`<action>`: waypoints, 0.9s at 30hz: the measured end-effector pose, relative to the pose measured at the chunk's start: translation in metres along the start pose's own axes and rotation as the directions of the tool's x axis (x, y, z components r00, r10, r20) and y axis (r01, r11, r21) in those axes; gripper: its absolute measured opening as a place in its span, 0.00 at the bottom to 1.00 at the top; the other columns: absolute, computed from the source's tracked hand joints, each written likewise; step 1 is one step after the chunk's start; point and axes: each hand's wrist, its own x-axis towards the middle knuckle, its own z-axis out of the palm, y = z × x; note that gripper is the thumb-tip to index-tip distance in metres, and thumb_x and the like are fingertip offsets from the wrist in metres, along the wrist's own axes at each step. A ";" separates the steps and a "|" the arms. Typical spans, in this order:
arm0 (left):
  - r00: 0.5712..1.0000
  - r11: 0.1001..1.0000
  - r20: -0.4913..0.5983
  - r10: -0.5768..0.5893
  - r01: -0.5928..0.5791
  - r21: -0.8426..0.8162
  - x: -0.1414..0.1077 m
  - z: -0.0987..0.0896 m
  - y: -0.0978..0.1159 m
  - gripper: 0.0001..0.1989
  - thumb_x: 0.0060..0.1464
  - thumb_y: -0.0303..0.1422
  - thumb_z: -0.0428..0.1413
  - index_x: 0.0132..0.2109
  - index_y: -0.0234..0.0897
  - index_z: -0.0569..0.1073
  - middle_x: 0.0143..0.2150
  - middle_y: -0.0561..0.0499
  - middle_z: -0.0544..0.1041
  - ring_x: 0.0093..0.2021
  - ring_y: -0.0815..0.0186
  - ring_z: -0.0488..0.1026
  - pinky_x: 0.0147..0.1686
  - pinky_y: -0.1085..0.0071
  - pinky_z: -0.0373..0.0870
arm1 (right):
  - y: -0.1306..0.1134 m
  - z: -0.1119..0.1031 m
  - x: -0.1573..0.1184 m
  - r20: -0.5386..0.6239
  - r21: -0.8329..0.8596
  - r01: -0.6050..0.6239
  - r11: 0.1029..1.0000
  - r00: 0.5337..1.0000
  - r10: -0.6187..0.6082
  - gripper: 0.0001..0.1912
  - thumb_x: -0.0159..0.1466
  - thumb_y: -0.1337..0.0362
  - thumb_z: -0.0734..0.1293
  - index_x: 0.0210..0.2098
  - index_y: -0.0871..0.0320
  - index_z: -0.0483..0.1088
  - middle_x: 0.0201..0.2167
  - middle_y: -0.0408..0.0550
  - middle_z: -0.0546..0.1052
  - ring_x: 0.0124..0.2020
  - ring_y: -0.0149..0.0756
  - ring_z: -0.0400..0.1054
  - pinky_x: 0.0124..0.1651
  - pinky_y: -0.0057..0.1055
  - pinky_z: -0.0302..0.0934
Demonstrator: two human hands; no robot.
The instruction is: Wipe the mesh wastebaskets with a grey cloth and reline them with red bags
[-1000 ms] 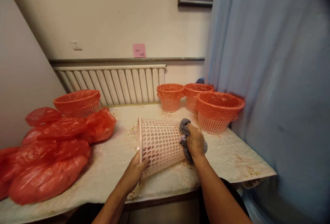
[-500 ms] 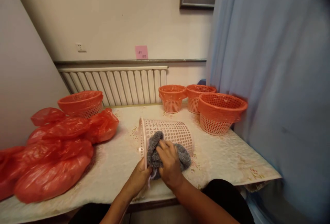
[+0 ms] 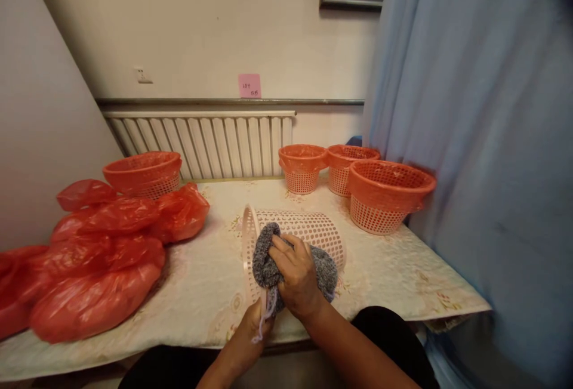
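A pale pink perforated basket [image 3: 313,228] lies on its side on the cloth-covered table, its open rim facing left. My right hand [image 3: 298,272] grips a fuzzy grey cloth [image 3: 267,258] and presses it against the basket's near side; more of the cloth bulges out to the right of the hand. At the near edge of the rim, my left hand [image 3: 255,326] is closed around the basket. A thin lilac string dangles from the cloth beside that hand.
Red plastic bags [image 3: 102,281] are heaped on the left, before a red-lined basket [image 3: 145,174]. Three more lined baskets [image 3: 378,213] stand at the back right, near a blue curtain [image 3: 483,138]. The table [image 3: 201,293] ends close to my knees.
My right hand has shifted slightly right, and the cloth is bunched differently, its left end rounder. My left hand has moved right and down with the rim. The view has shifted a little.
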 end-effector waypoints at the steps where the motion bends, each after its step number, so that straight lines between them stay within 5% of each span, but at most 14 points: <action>1: 1.000 1.000 -0.008 -0.020 0.020 -0.020 0.000 0.000 -0.001 0.14 0.55 0.39 0.52 0.42 0.36 0.74 0.44 0.46 0.77 0.44 0.56 0.69 0.51 0.62 0.65 | -0.001 -0.001 -0.001 0.007 -0.005 -0.006 1.000 1.000 0.006 0.21 0.59 0.75 0.58 0.50 0.58 0.69 0.53 0.47 0.72 0.53 0.46 0.58 0.52 0.42 0.53; 8: 0.968 0.982 -0.213 -0.130 0.095 -0.166 0.026 -0.005 0.001 0.17 0.49 0.33 0.54 0.47 0.32 0.70 0.43 0.45 0.77 0.42 0.57 0.72 0.50 0.60 0.66 | -0.002 -0.007 -0.004 0.190 -0.032 -0.051 0.998 0.980 0.056 0.25 0.55 0.74 0.62 0.52 0.57 0.67 0.60 0.48 0.66 0.58 0.49 0.55 0.54 0.44 0.51; 16: 0.975 0.992 -0.188 -0.117 0.104 -0.078 0.027 -0.007 0.015 0.22 0.57 0.36 0.51 0.57 0.32 0.66 0.55 0.43 0.74 0.57 0.55 0.67 0.59 0.60 0.59 | 0.031 -0.001 -0.006 0.101 -0.113 -0.019 0.993 0.994 0.030 0.22 0.58 0.77 0.59 0.48 0.55 0.70 0.55 0.44 0.71 0.52 0.43 0.60 0.52 0.40 0.55; 19: 0.972 0.988 -0.184 -0.149 0.139 -0.064 0.025 -0.008 0.013 0.24 0.57 0.36 0.51 0.59 0.33 0.65 0.56 0.43 0.74 0.57 0.55 0.67 0.60 0.59 0.59 | 0.070 -0.006 -0.009 0.031 -0.204 -0.153 0.967 0.986 0.162 0.25 0.56 0.80 0.58 0.47 0.54 0.71 0.54 0.44 0.73 0.50 0.42 0.61 0.52 0.39 0.56; 23: 0.973 0.986 -0.168 -0.156 0.145 -0.080 0.025 -0.010 0.007 0.23 0.58 0.37 0.51 0.58 0.34 0.66 0.57 0.42 0.72 0.57 0.55 0.68 0.60 0.58 0.59 | 0.118 -0.022 -0.018 -0.107 -0.298 -0.405 0.864 0.914 0.391 0.29 0.53 0.81 0.57 0.49 0.53 0.71 0.51 0.46 0.74 0.46 0.40 0.64 0.50 0.35 0.59; 27: 0.980 0.978 -0.134 -0.147 0.124 -0.169 0.027 -0.013 0.001 0.24 0.57 0.37 0.51 0.59 0.32 0.65 0.57 0.41 0.73 0.59 0.55 0.66 0.60 0.58 0.60 | 0.122 -0.026 -0.028 -0.177 -0.318 -0.479 0.818 0.878 0.446 0.30 0.50 0.80 0.57 0.49 0.55 0.70 0.51 0.49 0.73 0.47 0.43 0.64 0.50 0.38 0.59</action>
